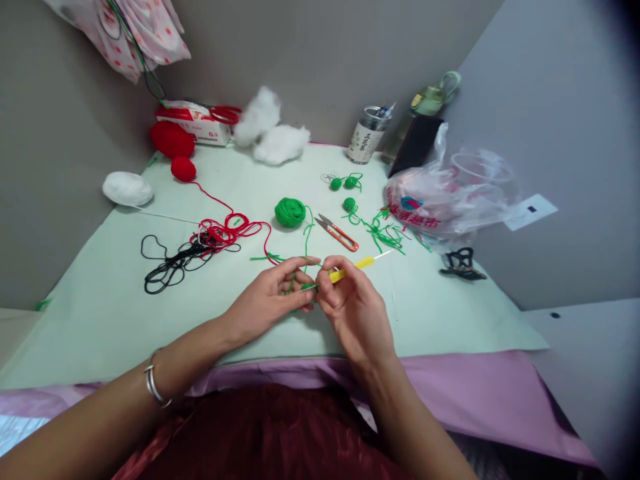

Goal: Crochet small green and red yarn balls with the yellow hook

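Observation:
My left hand [280, 290] pinches a small piece of green crochet work [309, 287], mostly hidden by the fingers. My right hand [353, 307] is closed round the yellow handle of a crochet hook [353, 269]. The hook's metal end meets the green piece, and a second thin metal tip sticks out of the handle toward the upper right. Green yarn runs over my left fingers and back to a green yarn ball [290, 212]. Just beyond my hands lie orange-handled thread snips [337, 233], their blades pointing to the upper left.
Tangled black yarn [173, 263] and red yarn [225, 230] lie left. Behind are red yarn balls [173, 139], a white ball [127, 189] and stuffing [281, 144]. Green scraps [384, 233], a plastic bag [440, 200], a pen jar [367, 137] and a black claw clip [463, 264] are right.

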The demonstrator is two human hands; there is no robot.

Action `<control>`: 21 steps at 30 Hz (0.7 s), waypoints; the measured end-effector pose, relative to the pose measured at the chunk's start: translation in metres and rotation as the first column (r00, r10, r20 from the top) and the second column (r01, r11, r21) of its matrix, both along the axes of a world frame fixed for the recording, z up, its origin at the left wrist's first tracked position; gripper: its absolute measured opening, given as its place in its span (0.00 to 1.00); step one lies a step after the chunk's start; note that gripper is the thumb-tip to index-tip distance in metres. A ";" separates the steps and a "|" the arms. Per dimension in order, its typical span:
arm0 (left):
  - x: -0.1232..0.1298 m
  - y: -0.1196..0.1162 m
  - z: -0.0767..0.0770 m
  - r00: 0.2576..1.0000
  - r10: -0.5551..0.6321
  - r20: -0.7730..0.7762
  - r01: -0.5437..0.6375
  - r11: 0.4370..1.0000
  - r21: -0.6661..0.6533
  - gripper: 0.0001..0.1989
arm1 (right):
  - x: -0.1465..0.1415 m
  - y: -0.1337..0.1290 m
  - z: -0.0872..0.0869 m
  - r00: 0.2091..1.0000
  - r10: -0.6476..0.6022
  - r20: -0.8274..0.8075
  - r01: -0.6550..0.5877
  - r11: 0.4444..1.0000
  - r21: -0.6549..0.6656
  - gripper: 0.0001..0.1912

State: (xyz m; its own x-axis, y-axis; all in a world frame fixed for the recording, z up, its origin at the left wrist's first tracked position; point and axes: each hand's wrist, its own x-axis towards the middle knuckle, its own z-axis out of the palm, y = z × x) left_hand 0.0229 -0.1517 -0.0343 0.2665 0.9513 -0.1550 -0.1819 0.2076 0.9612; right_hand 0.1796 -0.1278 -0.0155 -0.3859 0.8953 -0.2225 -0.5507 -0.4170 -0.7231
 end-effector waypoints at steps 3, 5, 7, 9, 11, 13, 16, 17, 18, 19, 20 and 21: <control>-0.001 -0.003 0.008 0.998 0.016 0.056 -0.014 0.999 -0.032 0.37 | 0.008 -0.001 -0.005 0.993 0.014 0.117 -0.032 0.987 0.155 0.15; -0.002 -0.004 0.011 0.995 0.012 0.101 -0.008 0.999 -0.036 0.43 | 0.013 -0.002 -0.012 0.966 -0.056 0.253 -0.019 0.958 0.285 0.16; -0.002 -0.005 0.015 0.988 0.004 0.151 0.002 0.999 -0.036 0.48 | 0.017 -0.003 -0.018 0.926 -0.146 0.349 -0.017 0.906 0.423 0.15; -0.002 -0.005 0.017 0.979 -0.003 0.202 0.014 0.999 -0.051 0.51 | 0.020 -0.005 -0.023 0.906 -0.198 0.374 -0.043 0.836 0.547 0.13; 0.000 -0.005 0.020 0.968 0.006 0.252 0.014 0.997 -0.081 0.53 | 0.022 -0.009 -0.024 0.897 -0.215 0.387 -0.094 0.760 0.642 0.12; 0.002 -0.005 0.021 0.956 0.040 0.291 -0.003 0.992 -0.126 0.53 | 0.023 -0.012 -0.023 0.871 -0.251 0.422 -0.143 0.692 0.707 0.12; 0.005 -0.004 0.021 0.946 0.084 0.313 -0.028 0.984 -0.177 0.51 | 0.023 -0.016 -0.020 0.831 -0.346 0.437 -0.144 0.624 0.768 0.13; 0.005 -0.004 0.021 0.948 0.081 0.308 -0.025 0.983 -0.182 0.50 | 0.023 -0.017 -0.019 0.825 -0.365 0.431 -0.132 0.618 0.775 0.14; 0.005 -0.003 0.021 0.953 0.067 0.295 -0.013 0.984 -0.179 0.48 | 0.023 -0.017 -0.017 0.824 -0.372 0.427 -0.122 0.620 0.775 0.13; 0.004 -0.002 0.021 0.962 0.041 0.268 0.004 0.986 -0.165 0.45 | 0.023 -0.017 -0.016 0.826 -0.370 0.426 -0.113 0.631 0.767 0.13; 0.001 -0.001 0.022 0.975 0.006 0.222 0.025 0.990 -0.140 0.40 | 0.024 -0.016 -0.015 0.828 -0.365 0.426 -0.102 0.649 0.754 0.12; -0.004 0.001 0.024 0.988 -0.031 0.153 0.047 0.993 -0.107 0.34 | 0.026 -0.015 -0.014 0.832 -0.358 0.425 -0.087 0.671 0.736 0.11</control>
State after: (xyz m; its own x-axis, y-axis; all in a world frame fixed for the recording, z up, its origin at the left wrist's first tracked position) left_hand 0.0190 -0.1505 -0.0103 0.3315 0.9191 -0.2130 -0.3131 0.3201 0.8941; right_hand 0.2053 -0.1425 -0.0297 -0.2771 0.8833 0.3781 -0.0248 0.3868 -0.9218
